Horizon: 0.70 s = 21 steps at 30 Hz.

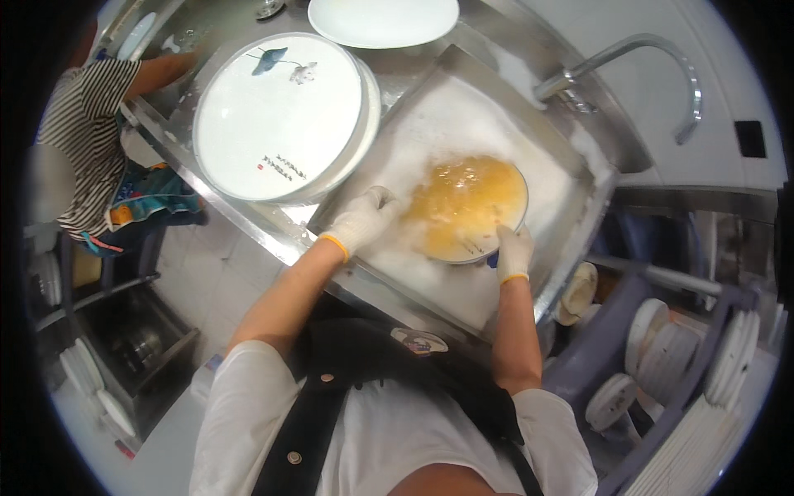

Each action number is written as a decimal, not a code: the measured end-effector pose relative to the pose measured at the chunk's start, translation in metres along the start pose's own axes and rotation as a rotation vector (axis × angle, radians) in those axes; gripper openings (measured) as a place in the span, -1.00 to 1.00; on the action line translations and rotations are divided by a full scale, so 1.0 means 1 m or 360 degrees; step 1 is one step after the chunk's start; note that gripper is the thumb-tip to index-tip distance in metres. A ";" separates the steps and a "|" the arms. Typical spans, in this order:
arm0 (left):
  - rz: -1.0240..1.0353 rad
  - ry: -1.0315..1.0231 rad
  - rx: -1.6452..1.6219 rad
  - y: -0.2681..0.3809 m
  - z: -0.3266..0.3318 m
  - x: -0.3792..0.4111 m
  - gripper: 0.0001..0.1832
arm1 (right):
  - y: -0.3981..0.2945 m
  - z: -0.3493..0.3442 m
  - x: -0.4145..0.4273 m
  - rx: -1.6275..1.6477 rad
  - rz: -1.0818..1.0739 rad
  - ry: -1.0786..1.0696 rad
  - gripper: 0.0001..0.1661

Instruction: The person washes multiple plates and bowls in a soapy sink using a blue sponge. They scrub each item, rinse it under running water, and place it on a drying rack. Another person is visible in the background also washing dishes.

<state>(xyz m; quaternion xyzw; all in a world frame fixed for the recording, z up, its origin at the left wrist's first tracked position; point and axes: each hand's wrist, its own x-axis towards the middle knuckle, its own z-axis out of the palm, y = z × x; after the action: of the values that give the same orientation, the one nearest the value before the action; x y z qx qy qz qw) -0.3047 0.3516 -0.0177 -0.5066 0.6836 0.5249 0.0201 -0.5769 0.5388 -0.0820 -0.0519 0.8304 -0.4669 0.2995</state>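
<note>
Both my hands wear off-white knitted gloves with orange cuffs. My right hand (515, 249) grips the lower right rim of a large round plate (520, 186), which lies tilted in a steel sink full of white suds; orange-yellow liquid covers most of its face. My left hand (366, 217) is over the suds near the sink's left edge, fingers curled; whether it holds something is hidden. To its upper left stands a stack of large round white plates (279, 118), the top one painted with a leaf and a flower and bearing writing.
A chrome faucet (620, 49) curves over the back right. A white oval dish (384, 22) lies behind the sink (546, 136). At the left, a person in a striped shirt (99, 118) reaches over the counter. Racks of plates (664, 341) stand at the lower right, a dark bin (136, 347) at the lower left.
</note>
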 end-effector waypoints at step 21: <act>0.0663 -0.0221 -0.0561 -0.014 -0.120 -0.039 -0.42 | -0.265 -0.058 -0.206 -0.0914 -0.1326 0.0709 -0.50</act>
<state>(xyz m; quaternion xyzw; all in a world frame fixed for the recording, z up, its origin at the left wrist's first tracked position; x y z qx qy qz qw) -0.2153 0.2902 0.0476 -0.3136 0.6682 0.6620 -0.1300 -0.4919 0.5093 0.2464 -0.3555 0.8769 -0.3005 -0.1197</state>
